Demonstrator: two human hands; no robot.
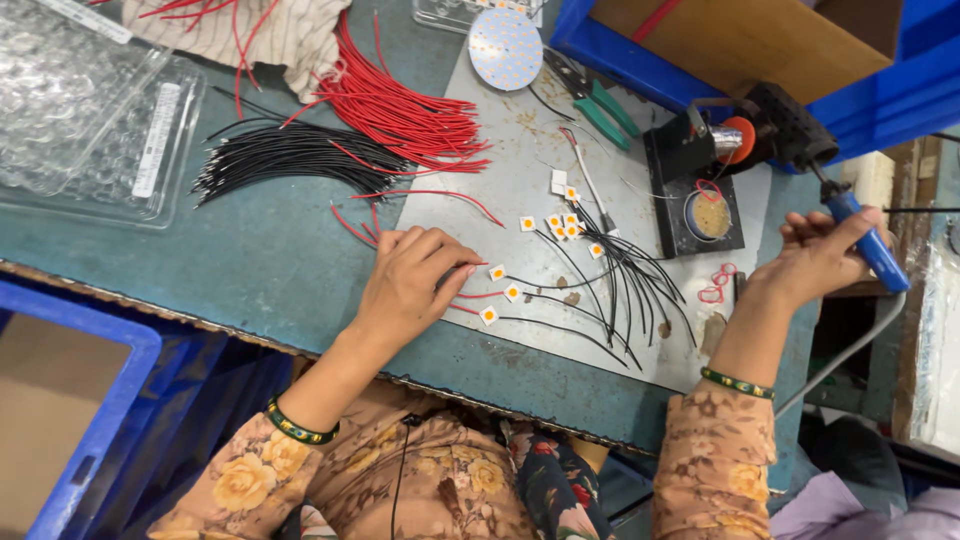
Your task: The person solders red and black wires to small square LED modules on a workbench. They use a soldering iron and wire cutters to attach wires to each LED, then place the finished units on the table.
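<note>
The left hand [408, 285] lies palm down on the counter [260, 260], fingers loosely curled, fingertips pressing at the edge of a grey mat [520, 150]; it grips nothing that can be seen, though a short red wire [478, 296] runs out from under its fingertips to a small white chip [512, 292]. Two more chips [497, 272] lie just beyond those fingertips and one [489, 316] just below, each with a black lead [560, 335] trailing toward the right hand. The right hand [815, 262] is raised off to the side, closed around the blue handle of a soldering iron [872, 240], whose tip points up toward a black stand [700, 185] with a small tin [710, 213]. Between the hands lies a fan of black leads [630, 275] and a cluster of more chips [563, 225]. Beyond the left hand lie a bundle of black wires [290, 155] and a bundle of red wires [400, 110], and farther out a clear plastic tray [90, 110]. Beyond the cluster sit a round white board [505, 48] and green-handled pliers [600, 100]. A small red loop [715, 285] lies near the right wrist.
</note>
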